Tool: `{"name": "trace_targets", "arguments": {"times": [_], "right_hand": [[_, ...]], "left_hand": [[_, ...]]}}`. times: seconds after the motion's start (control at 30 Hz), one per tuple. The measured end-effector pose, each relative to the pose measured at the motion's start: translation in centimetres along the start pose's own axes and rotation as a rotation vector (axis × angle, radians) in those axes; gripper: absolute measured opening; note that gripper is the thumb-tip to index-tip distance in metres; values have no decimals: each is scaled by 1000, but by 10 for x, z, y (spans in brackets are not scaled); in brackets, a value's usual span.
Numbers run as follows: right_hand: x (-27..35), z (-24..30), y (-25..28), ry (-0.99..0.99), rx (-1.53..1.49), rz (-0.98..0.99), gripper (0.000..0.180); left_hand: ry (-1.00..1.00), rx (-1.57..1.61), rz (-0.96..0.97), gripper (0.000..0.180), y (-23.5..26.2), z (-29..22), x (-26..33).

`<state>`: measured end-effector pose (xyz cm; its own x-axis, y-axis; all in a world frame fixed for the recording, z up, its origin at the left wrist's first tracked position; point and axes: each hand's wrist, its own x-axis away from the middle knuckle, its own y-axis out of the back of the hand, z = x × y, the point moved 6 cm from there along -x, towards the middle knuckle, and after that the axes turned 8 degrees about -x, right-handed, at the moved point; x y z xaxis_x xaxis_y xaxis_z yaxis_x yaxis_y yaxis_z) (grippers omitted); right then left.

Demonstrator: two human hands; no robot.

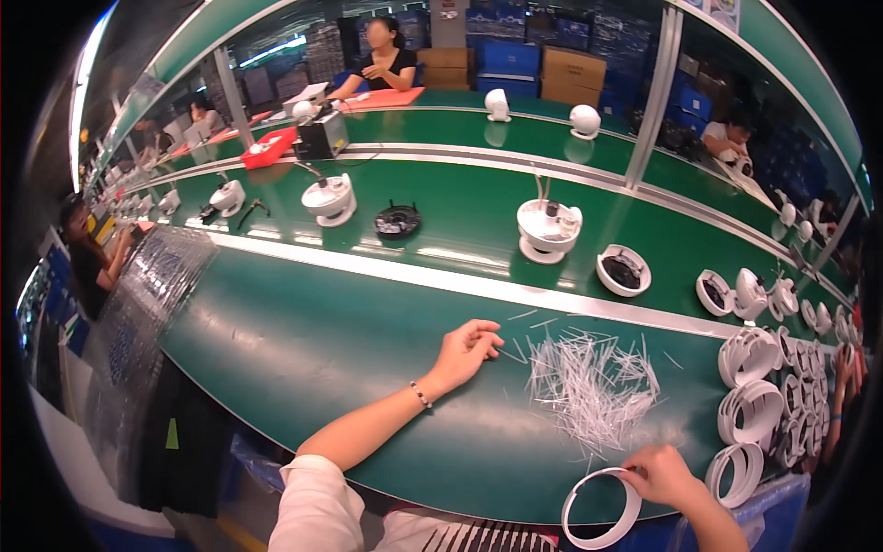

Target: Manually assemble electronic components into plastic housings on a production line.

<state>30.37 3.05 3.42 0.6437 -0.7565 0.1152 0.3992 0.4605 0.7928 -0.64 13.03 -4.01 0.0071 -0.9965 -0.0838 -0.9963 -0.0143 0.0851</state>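
My right hand (pixel 664 474) is closed on the rim of a white plastic ring (pixel 570 517), which stands tilted at the table's near edge. My left hand (pixel 467 354), with a beaded bracelet at its wrist, hovers over the green table with fingers bent and drawn together. A thin pale strip lies by its fingertips; whether they grip it is too small to tell. Just right of that hand spreads a loose pile of thin white strips (pixel 593 386), several of them scattered around its edges.
Stacked white rings (pixel 750 411) fill the table's right side. Beyond a metal rail, a green conveyor (pixel 460 241) carries white round housings (pixel 549 230) and a black round part (pixel 397 221). Clear plastic wrap (pixel 166 267) hangs at the left. Other people sit at the line.
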Motion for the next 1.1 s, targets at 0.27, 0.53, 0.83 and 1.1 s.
{"name": "trace_targets", "arguments": {"times": [0.27, 0.53, 0.83, 1.1], "right_hand": [[-2, -18, -3, -137, -38, -212, 11], [2, -35, -13, -210, 122, -201, 31], [-9, 44, -26, -181, 200, 41, 110], [0, 57, -27, -102, 76, 32, 119]], "left_hand": [[-46, -36, 8, 18, -6, 3, -5], [-41, -60, 26, 19, -1, 0, -1], [-58, -115, 44, 20, 3, -5, -3], [-93, -105, 40, 18, -2, -7, -3]]}}
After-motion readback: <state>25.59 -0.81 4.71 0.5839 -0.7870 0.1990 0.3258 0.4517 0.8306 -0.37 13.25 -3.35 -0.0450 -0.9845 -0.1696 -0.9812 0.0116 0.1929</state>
